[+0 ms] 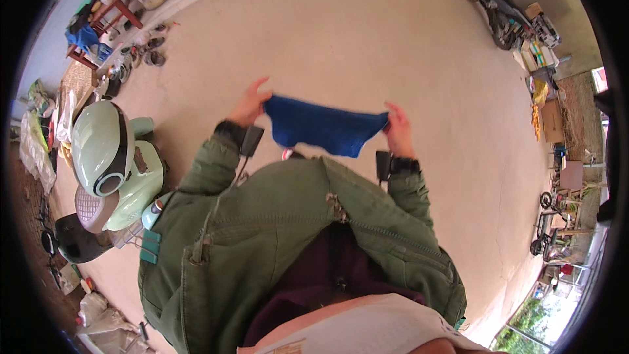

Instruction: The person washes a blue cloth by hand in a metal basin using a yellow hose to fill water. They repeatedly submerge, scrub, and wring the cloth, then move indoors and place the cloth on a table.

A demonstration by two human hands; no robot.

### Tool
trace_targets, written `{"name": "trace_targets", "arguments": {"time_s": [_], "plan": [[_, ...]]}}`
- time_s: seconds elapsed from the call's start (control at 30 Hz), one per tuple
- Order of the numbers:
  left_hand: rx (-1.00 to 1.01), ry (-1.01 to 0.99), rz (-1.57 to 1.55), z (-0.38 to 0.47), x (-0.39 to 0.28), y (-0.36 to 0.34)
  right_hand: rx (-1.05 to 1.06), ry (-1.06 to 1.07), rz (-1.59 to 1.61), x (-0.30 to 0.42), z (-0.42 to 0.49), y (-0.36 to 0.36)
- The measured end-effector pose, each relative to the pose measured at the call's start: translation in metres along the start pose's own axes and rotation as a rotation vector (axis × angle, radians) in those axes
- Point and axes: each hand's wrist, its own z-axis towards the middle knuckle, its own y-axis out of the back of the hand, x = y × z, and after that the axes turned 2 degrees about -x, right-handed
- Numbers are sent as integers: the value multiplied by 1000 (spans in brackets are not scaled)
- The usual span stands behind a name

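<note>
A dark blue cloth (324, 125) hangs stretched between my two hands, out in front of my body above the floor. Its left upper corner is pinched in my left hand (249, 105). My right hand (399, 130) grips the opposite upper corner. The lower edge of the cloth droops freely in an uneven wave. Both wrists carry dark bands with small black boxes, and green jacket sleeves (211, 164) cover my forearms.
Close by my left stands a pale green motor scooter (135, 182) with a helmet (100, 145) on it. Shoes (155, 49) and a red wooden bench (118, 7) line the far left. A dark motorcycle (499, 5), a cardboard box (553, 120) and a small scooter (543, 226) stand along the right.
</note>
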Motion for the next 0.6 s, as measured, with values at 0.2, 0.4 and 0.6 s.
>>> {"name": "trace_targets", "arguments": {"time_s": [0.2, 0.4, 0.6], "plan": [[280, 34, 14, 145, -95, -72, -14, 109, 239, 63, 109, 17], [335, 33, 40, 286, -129, -117, -63, 9, 232, 63, 236, 73], [314, 25, 91, 383, -178, -140, 135, -593, 492, 58, 390, 68]]}}
